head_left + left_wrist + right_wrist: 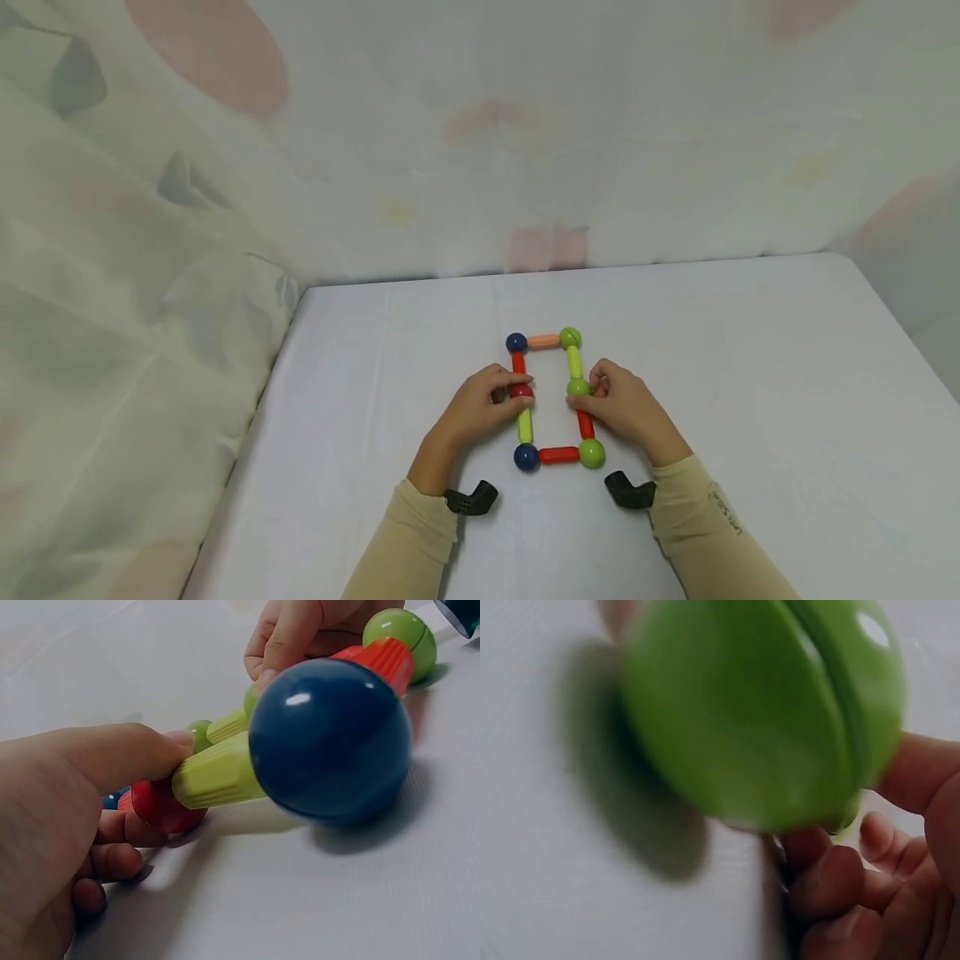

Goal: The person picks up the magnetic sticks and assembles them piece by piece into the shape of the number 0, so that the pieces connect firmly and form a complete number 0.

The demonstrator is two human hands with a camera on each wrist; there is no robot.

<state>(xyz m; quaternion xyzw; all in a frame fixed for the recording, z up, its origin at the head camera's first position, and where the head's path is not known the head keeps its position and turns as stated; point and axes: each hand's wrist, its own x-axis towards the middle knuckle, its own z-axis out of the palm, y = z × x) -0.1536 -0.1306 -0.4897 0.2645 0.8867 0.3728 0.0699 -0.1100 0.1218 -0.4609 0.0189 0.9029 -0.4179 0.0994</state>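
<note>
A closed rectangle of magnetic-toy-like rods and balls lies on the white table. My left hand (480, 407) grips the red ball (521, 392) midway along its left side, thumb near the yellow-green rod (217, 774). On the opposite side my right hand (624, 408) pinches the middle green ball (578, 387), between a yellow-green rod (574, 362) and a red rod (585, 425). Nearest me, a blue ball (527, 457) and a green ball (592, 453) are joined by another red rod (558, 455). The near green ball blocks much of the right wrist view.
At the far end, an orange rod (543, 342) links a blue ball (516, 342) and a green ball (570, 337). Black wrist-camera mounts (472, 498) jut from both wrists close to the table. Patterned curtains hang behind and left of the table (750, 375).
</note>
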